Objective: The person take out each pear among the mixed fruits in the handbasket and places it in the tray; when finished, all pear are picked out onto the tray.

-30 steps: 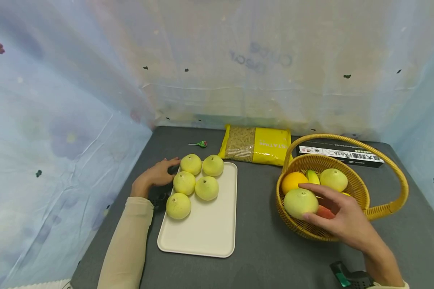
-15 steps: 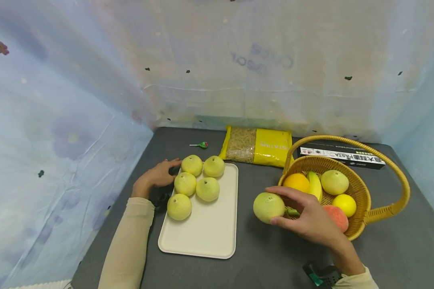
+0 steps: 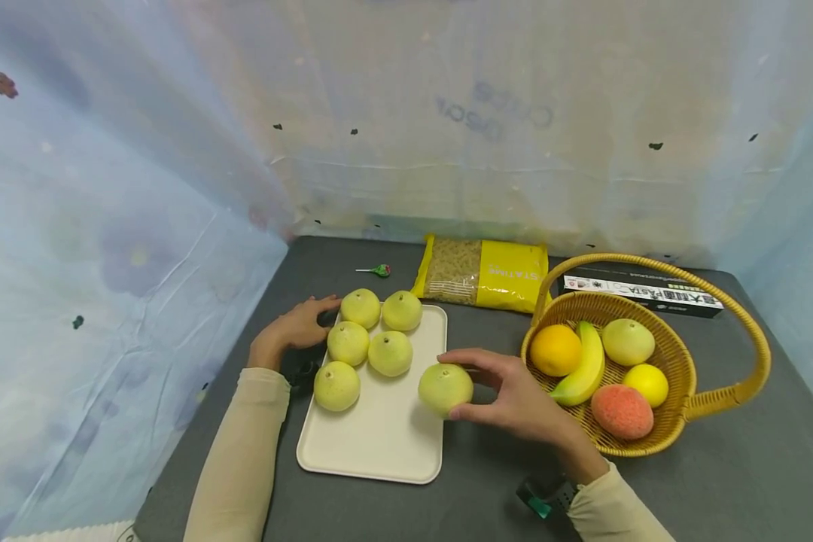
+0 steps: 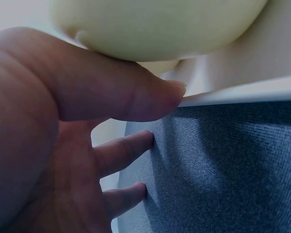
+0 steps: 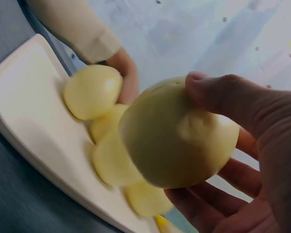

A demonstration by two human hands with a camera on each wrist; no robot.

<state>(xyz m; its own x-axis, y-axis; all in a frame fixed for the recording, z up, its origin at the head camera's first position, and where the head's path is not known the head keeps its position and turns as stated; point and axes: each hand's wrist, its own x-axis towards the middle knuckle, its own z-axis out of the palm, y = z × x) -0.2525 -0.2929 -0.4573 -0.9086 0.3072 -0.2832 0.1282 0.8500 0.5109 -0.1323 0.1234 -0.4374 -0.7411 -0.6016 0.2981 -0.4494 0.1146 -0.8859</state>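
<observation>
A round, pale green fruit (image 3: 446, 390) is held in my right hand (image 3: 518, 399), thumb and fingers curled about it, over the right edge of the cream tray (image 3: 379, 452). In the right wrist view, this held fruit (image 5: 179, 136) fills the middle, with the tray below it. Several matching pale green fruits (image 3: 390, 354) sit on the tray's left and back part. My left hand (image 3: 301, 325) lies at the tray's left edge with its fingers extended. The left wrist view shows the thumb (image 4: 136, 94) along the rim, right beneath a fruit (image 4: 160, 29).
To the right stands a wicker basket (image 3: 680, 376) with an orange (image 3: 555, 350), a banana (image 3: 583, 369), a lemon (image 3: 647, 385), a peach (image 3: 622, 412) and another pale green fruit (image 3: 628, 342). Behind lie a lollipop (image 3: 379, 270), a yellow pasta bag (image 3: 511, 275) and a black box (image 3: 677, 297).
My right hand has carried the pale green fruit left, out from over the basket to the tray's right edge. The left hand keeps its place.
</observation>
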